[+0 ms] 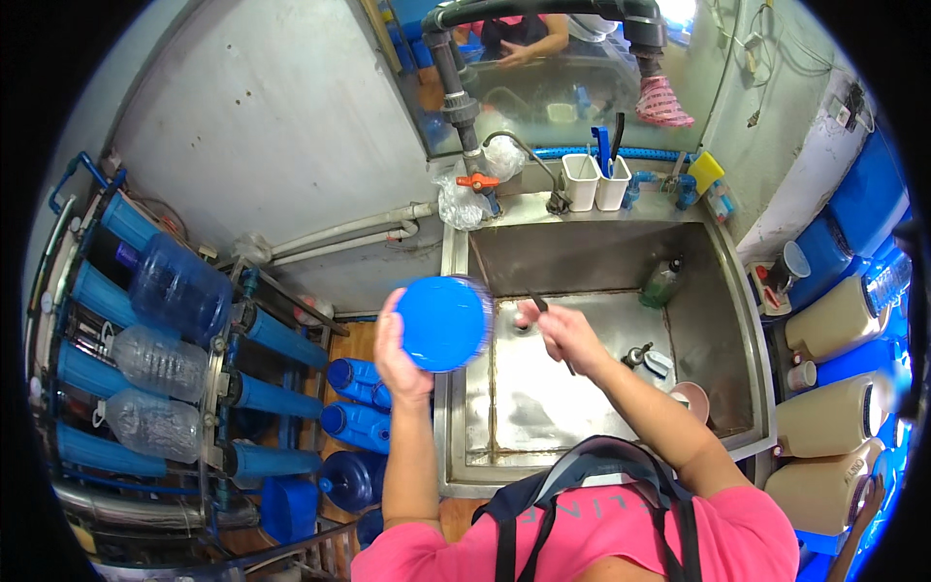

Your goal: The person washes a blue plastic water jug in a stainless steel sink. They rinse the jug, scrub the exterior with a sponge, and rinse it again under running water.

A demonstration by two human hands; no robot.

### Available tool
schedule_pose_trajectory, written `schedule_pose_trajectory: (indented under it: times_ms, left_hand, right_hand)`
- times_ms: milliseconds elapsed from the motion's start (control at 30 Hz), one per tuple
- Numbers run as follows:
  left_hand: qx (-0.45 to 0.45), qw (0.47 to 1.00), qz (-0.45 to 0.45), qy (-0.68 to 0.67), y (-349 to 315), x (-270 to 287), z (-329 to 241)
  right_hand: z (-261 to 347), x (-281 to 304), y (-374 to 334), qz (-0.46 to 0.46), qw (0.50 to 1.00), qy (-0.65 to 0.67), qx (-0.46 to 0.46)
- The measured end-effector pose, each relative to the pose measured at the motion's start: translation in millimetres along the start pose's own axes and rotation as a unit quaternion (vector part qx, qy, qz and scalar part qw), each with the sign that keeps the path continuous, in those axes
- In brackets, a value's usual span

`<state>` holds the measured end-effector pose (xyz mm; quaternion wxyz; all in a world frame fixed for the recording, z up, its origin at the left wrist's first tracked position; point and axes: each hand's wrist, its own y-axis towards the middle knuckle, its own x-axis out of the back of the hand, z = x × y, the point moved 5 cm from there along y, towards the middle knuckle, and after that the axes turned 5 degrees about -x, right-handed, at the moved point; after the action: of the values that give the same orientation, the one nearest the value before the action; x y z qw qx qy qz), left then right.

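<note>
My left hand (400,361) grips a round blue lid or the flat end of a round container (441,323), just over the left rim of the steel sink (452,427). Motion blurs its right edge, and I cannot tell how deep it is. Over the basin, my right hand (574,341) is closed around a slim dark tool (539,303). One end shows above the fingers and a thin part below; its exact kind is unclear. A gap separates the tool from the blue thing.
In the sink are a green bottle (661,282), a pump bottle (653,363) and a pink bowl (690,400). White holders (581,182) with brushes stand behind. Water jugs (179,288) and blue filter housings (281,395) line the left; beige jerrycans (824,415) line the right.
</note>
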<state>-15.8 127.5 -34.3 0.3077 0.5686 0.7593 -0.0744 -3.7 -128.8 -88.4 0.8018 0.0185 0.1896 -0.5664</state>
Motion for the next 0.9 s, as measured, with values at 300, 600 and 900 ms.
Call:
schedule_pose_trajectory:
  times_ms: [300, 600, 900]
  left_hand:
    - [-0.106, 0.886, 0.312, 0.327, -25, -45, 10]
    - [-0.113, 0.837, 0.327, 0.424, -14, -33, -15]
    - [-0.155, 0.89, -0.012, 0.428, 52, 101, -20]
  right_hand:
    - [5, -19, 17, 0.039, 0.959, 0.237, -0.152]
    - [-5, -11, 6, 0.036, 0.968, 0.209, -0.136]
    - [12, 69, 4, -0.2, 0.972, 0.118, 0.028]
